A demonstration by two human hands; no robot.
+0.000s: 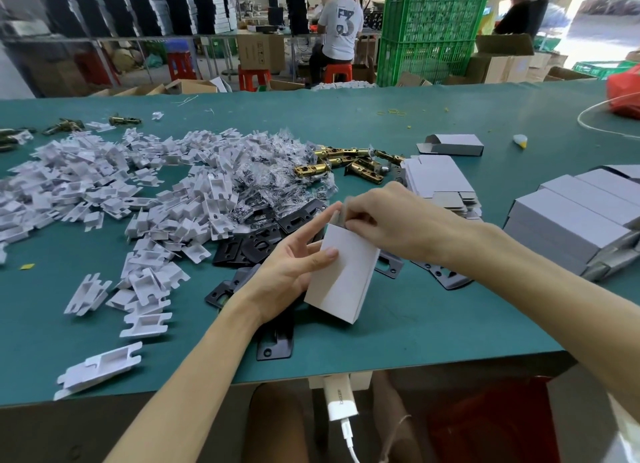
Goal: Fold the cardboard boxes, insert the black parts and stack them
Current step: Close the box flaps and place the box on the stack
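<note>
A small white cardboard box (343, 275) is held tilted above the green table (415, 324), its open end pointing away from me. My left hand (294, 265) grips its left side, thumb on the front face and index finger stretched along the edge. At the far end my right hand (384, 220) pinches the grey flaps. Black metal plates (256, 244) lie scattered under and behind the box. A pile of flat unfolded boxes (440, 182) sits to the right of my hands. Folded boxes (581, 220) are stacked at the right edge.
A big heap of white plastic inserts (138, 182) and bagged screws (277, 157) covers the left half of the table. Brass latches (349, 164) lie behind my hands. One folded box (453, 144) lies further back. People sit at benches beyond the table.
</note>
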